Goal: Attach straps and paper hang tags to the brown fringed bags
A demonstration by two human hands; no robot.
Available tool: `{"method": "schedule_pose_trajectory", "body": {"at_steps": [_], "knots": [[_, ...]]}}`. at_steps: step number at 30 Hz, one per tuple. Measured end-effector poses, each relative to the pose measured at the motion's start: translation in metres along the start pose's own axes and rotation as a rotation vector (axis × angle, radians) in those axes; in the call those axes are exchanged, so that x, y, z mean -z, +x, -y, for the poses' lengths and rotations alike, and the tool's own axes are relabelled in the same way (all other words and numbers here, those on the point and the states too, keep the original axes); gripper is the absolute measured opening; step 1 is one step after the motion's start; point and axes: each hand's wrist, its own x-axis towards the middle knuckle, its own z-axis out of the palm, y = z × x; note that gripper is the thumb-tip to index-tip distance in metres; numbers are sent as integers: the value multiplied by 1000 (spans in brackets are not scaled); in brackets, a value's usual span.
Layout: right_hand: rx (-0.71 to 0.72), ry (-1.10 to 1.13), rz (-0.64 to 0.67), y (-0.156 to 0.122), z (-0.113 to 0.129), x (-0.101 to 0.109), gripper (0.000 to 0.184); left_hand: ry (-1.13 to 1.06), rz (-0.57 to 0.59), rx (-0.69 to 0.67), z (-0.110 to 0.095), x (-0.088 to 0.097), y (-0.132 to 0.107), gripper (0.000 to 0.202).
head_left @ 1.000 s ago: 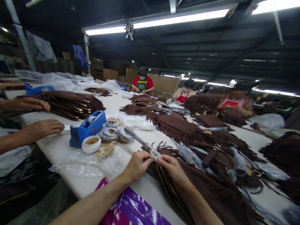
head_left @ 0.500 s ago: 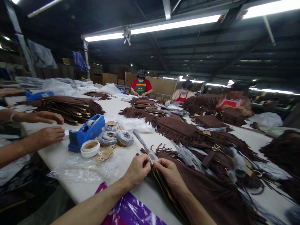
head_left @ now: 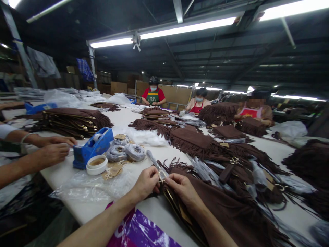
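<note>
My left hand (head_left: 145, 184) and my right hand (head_left: 181, 188) meet at the corner of a brown fringed suede bag (head_left: 226, 209) lying on the white table (head_left: 64, 168). Both pinch a gold metal ring (head_left: 162, 176) at the bag's top edge. A thin plastic-wrapped strap (head_left: 152, 159) runs up and left from the ring. My fingers are closed on both hands.
A blue tape dispenser (head_left: 92, 147), a small round white tub (head_left: 96, 164), wrapped strap coils (head_left: 125, 151) and paper tags (head_left: 112, 170) sit left of my hands. A co-worker's hands (head_left: 55, 147) rest at the left. Piles of brown fringed bags (head_left: 74, 120) cover the table; several people work at the far end.
My hands and the ring have dropped closer to the bag's edge, and the strap now lies lower. The co-worker's hands at the left have come together near the tape dispenser.
</note>
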Motion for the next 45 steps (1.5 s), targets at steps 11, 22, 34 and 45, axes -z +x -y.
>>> {"method": "schedule_pose_trajectory", "body": {"at_steps": [11, 22, 34, 45], "knots": [[236, -278, -93, -1, 2, 1, 12, -191, -12, 20, -14, 15, 0, 15], [297, -368, -85, 3, 8, -25, 17, -309, 66, -17, -24, 16, -3, 26], [152, -222, -138, 9, -3, -16, 34, -25, 79, -181, -11, 9, -5, 13], [132, -227, -152, 7, -4, -18, 31, 161, 24, -197, -11, 10, -8, 12]]}}
